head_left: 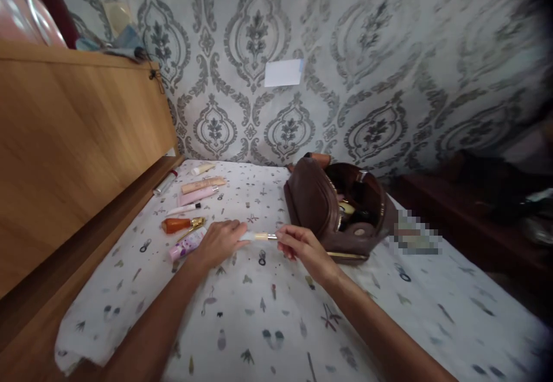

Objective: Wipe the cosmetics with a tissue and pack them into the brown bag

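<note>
A slim cosmetic tube (261,236), pale with a beige section and a silver end, is held level between my two hands above the patterned white cloth. My left hand (222,240) is closed on its left end. The fingertips of my right hand (302,245) pinch the silver end. Just beyond my right hand stands a dark brown leather bag (311,192), unzipped, with several small items inside. Left of my left hand lie a purple-and-white tube (186,245) and an orange bottle (175,224) with a gold top.
Farther back on the cloth lie a black-capped white tube (184,208), a pink tube (197,195), a beige tube (203,184), a cream tube (202,169) and a clear container (166,182). A wooden cabinet (82,140) borders the left. Patterned wallpaper (254,36) rises behind.
</note>
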The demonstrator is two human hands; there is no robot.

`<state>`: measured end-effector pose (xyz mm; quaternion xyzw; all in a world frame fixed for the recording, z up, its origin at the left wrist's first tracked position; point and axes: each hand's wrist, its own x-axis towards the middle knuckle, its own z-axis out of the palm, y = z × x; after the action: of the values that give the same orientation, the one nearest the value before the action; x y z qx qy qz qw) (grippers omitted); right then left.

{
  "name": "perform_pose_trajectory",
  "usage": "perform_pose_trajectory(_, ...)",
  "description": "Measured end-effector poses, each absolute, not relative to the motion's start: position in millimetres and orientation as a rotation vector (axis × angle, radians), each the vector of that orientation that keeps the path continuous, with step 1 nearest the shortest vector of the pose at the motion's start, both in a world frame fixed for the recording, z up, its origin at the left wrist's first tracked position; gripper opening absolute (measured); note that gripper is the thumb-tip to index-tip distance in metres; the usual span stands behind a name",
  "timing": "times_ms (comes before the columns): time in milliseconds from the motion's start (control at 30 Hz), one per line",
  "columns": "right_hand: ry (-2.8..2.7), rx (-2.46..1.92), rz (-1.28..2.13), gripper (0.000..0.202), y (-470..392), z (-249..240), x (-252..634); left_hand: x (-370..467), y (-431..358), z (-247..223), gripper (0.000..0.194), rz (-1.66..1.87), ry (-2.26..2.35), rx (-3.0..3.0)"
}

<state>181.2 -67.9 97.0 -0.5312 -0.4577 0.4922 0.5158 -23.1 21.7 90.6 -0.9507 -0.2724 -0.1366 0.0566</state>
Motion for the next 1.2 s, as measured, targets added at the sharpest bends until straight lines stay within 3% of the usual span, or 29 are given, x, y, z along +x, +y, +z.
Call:
perform_pose_trajectory(200, -0.983, -1.159, 1.094, 0.042, -73, 85, 180, -19, 22, 88, 0.029, -0.490, -1.018, -3.203)
perform_pose_trajectory(367, -0.911, -0.958, 1.214, 0.042, -83, 84, 178, -9, 9, 96, 0.037, -0.473, -1.145, -3.467)
perform_pose_trajectory(800, -0.851, -0.994, 0.986, 0.037, -87, 75, 174, 0, -1, 95, 0.029, -0.488, -1.175, -3.319)
perform_pose_trajectory(1200, -1.037, -0.981, 1.032, 0.034, -91, 69, 167, 3, -9, 97, 0.031, -0.483, -1.046, -3.582)
